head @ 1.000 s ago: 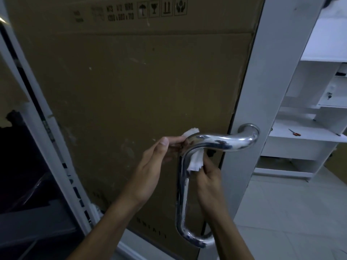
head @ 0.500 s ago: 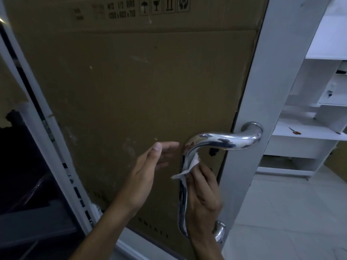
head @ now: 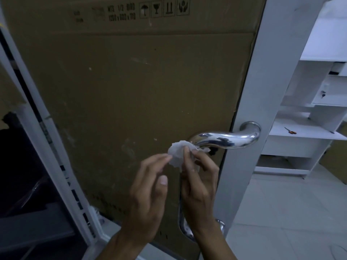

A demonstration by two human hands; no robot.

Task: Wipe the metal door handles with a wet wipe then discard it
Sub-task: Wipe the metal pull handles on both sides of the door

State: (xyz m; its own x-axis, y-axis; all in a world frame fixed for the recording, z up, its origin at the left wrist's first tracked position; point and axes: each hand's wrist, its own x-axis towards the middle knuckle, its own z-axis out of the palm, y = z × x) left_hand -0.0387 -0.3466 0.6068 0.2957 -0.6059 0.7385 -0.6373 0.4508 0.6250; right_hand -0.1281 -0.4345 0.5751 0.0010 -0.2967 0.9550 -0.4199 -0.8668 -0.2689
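At centre frame the right hand (head: 199, 182) pinches the crumpled wipe (head: 178, 152) in curled fingers, just below the bend of the metal handle (head: 225, 137). The left hand (head: 150, 194) touches the wipe's left edge with loosely straight, slightly spread fingers. Cardboard (head: 131, 81) fills the door panel behind. At right, white shelves (head: 308, 134) hold an orange-handled tool (head: 290, 130).
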